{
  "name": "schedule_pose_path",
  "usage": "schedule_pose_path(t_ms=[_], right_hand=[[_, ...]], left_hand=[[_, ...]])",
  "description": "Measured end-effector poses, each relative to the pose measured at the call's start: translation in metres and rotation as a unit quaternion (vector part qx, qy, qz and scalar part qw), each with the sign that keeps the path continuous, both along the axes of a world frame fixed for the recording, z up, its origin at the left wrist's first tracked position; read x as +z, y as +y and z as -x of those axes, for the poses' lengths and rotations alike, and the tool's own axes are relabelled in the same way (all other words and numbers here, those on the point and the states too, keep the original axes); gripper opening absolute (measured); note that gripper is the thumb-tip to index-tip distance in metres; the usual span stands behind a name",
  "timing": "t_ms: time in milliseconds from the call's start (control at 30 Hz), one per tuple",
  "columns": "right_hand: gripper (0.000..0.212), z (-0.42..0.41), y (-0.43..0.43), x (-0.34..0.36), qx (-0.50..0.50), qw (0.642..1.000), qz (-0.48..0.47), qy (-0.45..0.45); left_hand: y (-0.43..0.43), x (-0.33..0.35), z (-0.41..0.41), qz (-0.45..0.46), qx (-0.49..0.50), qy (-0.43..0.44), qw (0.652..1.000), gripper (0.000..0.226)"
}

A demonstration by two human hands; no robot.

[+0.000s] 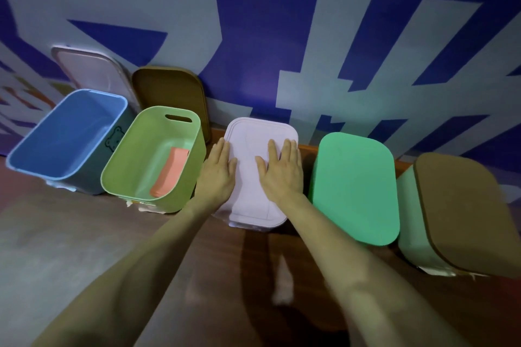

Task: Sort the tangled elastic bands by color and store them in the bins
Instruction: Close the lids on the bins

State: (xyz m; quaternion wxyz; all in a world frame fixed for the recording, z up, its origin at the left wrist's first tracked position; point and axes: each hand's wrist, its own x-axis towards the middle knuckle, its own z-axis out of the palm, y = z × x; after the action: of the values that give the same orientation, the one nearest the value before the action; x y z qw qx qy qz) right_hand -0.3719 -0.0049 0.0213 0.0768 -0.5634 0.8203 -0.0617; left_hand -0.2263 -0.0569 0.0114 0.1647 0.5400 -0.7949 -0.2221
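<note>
Head view: we press both hands flat on the pale lilac rectangular plastic lid [251, 132] of the middle bin. The left hand [218, 175] lies along the lid's left edge and the right hand [282, 172] right of its centre. The fingers [287, 148] are straight and spread, gripping nothing.

The only band we can see is a salmon-pink flat elastic band [169, 172]. It leans inside the open light green plastic bin [146, 141], just left of our hands. The open blue plastic bin [70, 135] at far left looks empty, and no tangled pile shows.

The risks we judge from here:
- The left hand sits half off the lid, so an uneven push could seat one side only and tip or skid the bin on the wooden counter [84, 234].
- The left forearm passes close to the green bin, so a slide could nudge it and shift the stored band.
- The mint-lidded bin [355, 189] and the brown-lidded mint bin [465, 211] at right are closed, so we cannot check their colours, and a band could land in the wrong one.
- A pale pink lid [93, 67] and a brown lid [169, 90] lean on the wall and could fall if the bins in front are bumped.
</note>
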Motion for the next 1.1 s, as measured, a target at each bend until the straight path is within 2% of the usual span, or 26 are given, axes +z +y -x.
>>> schedule_pose_path(t_ms=[100,167,233,267,300,367,467,567,600,667,767,867,1000,1100], right_hand=[[0.060,0.003,-0.001,0.000,-0.030,0.998,0.045,-0.018],[0.057,0.001,0.000,0.000,-0.031,0.998,0.056,-0.014],[0.053,-0.001,-0.001,-0.001,-0.028,0.997,0.071,-0.016],[0.051,-0.002,-0.001,-0.001,-0.029,0.996,0.080,-0.023],[0.049,-0.002,-0.001,-0.001,-0.037,0.994,0.098,-0.034],[0.044,0.002,-0.002,0.002,-0.081,0.980,0.157,-0.092],[0.036,0.017,-0.016,0.008,-0.172,0.945,0.218,-0.175],[0.038,0.033,-0.043,0.021,-0.310,0.868,0.178,-0.344],[0.041,0.035,-0.051,0.024,-0.325,0.858,0.134,-0.373],[0.047,0.039,-0.062,0.027,-0.344,0.847,0.090,-0.396],[0.044,0.046,-0.068,0.018,-0.376,0.820,0.137,-0.410],[0.038,0.048,-0.073,0.006,-0.393,0.800,0.188,-0.413],[0.031,0.049,-0.076,-0.002,-0.384,0.822,0.200,-0.370],[0.030,0.045,-0.075,-0.001,-0.378,0.840,0.195,-0.337]], left_hand=[[-0.004,-0.003,-0.002,-0.029,-0.017,-0.056,0.998,0.056],[-0.008,0.000,-0.004,0.010,-0.025,-0.079,0.997,0.055],[-0.021,0.004,-0.003,0.058,-0.038,-0.046,0.997,0.045],[-0.029,0.006,0.000,0.053,-0.041,-0.008,0.998,0.039],[-0.036,0.008,0.004,0.029,-0.042,0.037,0.998,0.038],[-0.050,0.010,0.012,-0.090,-0.031,0.126,0.987,0.047],[-0.073,0.023,0.022,-0.307,0.047,0.239,0.920,0.060],[-0.098,0.038,0.032,-0.418,0.114,0.273,0.859,0.039],[-0.101,0.040,0.036,-0.429,0.134,0.278,0.849,0.029],[-0.104,0.034,0.045,-0.409,0.160,0.281,0.853,0.020],[-0.107,0.019,0.053,-0.339,0.205,0.310,0.864,0.033],[-0.110,0.013,0.056,-0.318,0.213,0.319,0.867,0.034],[-0.108,0.016,0.058,-0.267,0.213,0.309,0.888,0.026],[-0.100,0.019,0.060,-0.204,0.149,0.221,0.942,0.028]])
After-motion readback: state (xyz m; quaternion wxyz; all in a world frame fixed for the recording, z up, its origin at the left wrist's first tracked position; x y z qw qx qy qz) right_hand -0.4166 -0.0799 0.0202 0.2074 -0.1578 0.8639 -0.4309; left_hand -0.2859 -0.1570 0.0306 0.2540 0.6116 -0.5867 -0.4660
